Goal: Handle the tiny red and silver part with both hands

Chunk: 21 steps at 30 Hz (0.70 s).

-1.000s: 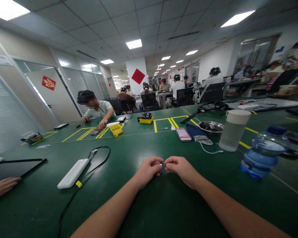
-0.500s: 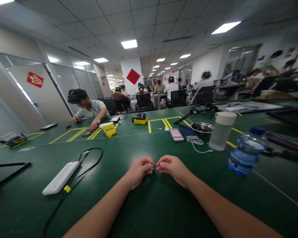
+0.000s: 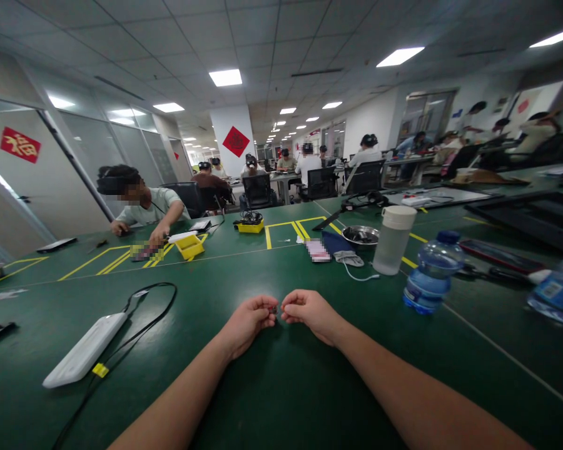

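Observation:
Just above the green table (image 3: 244,400), my left hand (image 3: 251,322) pinches a small red and dark piece (image 3: 273,309) between thumb and fingertips; its kind is too small to make out. Close on the right, my right hand (image 3: 309,315) has thumb and fingers pressed together, pointing at that piece. Whatever it holds, if anything, is hidden by the fingers. A narrow gap separates the two hands' fingertips.
Left lies a white power bank (image 3: 84,350) with a black cord (image 3: 157,315). To the right stand a frosted cup (image 3: 394,240), a blue water bottle (image 3: 432,272) and a metal bowl (image 3: 360,236). A co-worker (image 3: 143,203) sits across, beside a yellow box (image 3: 190,247).
The view has turned to the right. Red now shows at my left fingertips; the orange-red bit seen earlier at my right fingertips is no longer visible there.

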### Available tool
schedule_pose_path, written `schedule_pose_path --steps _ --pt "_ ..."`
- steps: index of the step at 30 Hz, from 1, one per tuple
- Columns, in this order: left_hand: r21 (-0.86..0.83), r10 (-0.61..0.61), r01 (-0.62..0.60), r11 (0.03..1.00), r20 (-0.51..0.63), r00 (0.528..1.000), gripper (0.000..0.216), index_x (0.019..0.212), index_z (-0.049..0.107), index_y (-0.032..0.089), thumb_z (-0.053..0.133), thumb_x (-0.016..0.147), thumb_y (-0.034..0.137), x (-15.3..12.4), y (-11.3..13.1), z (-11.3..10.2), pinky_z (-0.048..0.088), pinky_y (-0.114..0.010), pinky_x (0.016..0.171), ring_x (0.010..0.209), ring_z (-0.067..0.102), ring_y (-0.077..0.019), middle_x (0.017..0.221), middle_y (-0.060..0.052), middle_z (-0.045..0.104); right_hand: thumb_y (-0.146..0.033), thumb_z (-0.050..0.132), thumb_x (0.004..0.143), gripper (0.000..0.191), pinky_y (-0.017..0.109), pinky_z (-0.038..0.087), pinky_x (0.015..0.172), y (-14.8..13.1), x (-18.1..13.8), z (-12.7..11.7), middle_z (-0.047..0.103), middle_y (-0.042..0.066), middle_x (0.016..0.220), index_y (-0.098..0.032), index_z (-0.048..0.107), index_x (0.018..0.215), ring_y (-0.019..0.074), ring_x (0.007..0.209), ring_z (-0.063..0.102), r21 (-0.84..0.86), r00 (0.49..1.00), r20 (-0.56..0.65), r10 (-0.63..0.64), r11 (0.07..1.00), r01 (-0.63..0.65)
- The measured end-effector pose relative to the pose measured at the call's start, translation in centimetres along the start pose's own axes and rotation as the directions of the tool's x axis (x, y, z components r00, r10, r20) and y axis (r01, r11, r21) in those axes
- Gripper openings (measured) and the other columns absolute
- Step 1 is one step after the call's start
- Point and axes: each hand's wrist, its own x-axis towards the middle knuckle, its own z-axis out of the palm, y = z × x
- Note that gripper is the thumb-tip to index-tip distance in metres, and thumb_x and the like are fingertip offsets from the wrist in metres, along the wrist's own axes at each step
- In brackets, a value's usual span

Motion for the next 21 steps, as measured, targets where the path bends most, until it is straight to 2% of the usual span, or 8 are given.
schedule_pose_path --steps 6,11,14,21 --pt "0.108 0.040 -0.039 0.993 -0.011 0.999 0.023 0.088 0.058 0.015 0.067 0.066 0.012 -0.51 0.46 0.40 0.044 -0.021 0.064 0.067 0.058 -0.0094 0.080 -0.002 0.060 -0.020 0.073 0.063 0.022 0.028 0.054 0.067 0.01 -0.02 0.12 0.068 0.003 0.073 -0.014 0.063 0.082 0.0159 0.072 0.068 -0.027 1.000 -0.021 -0.001 1.000 0.000" --pt "0.040 0.057 -0.058 0.997 0.028 0.998 0.023 0.091 0.057 0.015 0.066 0.070 0.015 -0.42 0.33 0.30 0.045 -0.024 0.072 0.074 0.060 -0.0115 0.086 -0.005 0.062 -0.018 0.068 0.065 0.018 0.027 0.053 0.065 0.13 0.06 0.09 0.068 0.003 0.076 -0.014 0.063 0.082 0.0144 0.070 0.067 -0.011 1.000 -0.007 -0.014 1.000 0.014" --pt "0.080 0.059 -0.062 0.995 0.039 0.998 0.020 0.088 0.058 0.014 0.066 0.069 0.014 -0.33 0.21 0.36 0.045 -0.024 0.073 0.077 0.060 -0.0127 0.085 -0.005 0.063 -0.017 0.069 0.064 0.018 0.026 0.051 0.065 0.25 0.07 0.05 0.068 0.003 0.075 -0.014 0.063 0.081 0.0132 0.068 0.066 -0.028 1.000 -0.006 -0.030 0.999 0.030" --pt "0.144 0.051 -0.060 0.988 0.063 0.997 0.020 0.086 0.059 0.014 0.067 0.068 0.016 -0.48 0.41 0.61 0.042 -0.021 0.063 0.067 0.056 -0.0103 0.078 -0.003 0.061 -0.022 0.072 0.063 0.020 0.026 0.050 0.062 0.16 0.04 0.13 0.067 0.001 0.067 -0.014 0.064 0.079 0.0128 0.062 0.062 -0.106 0.997 -0.008 -0.078 0.991 0.077"
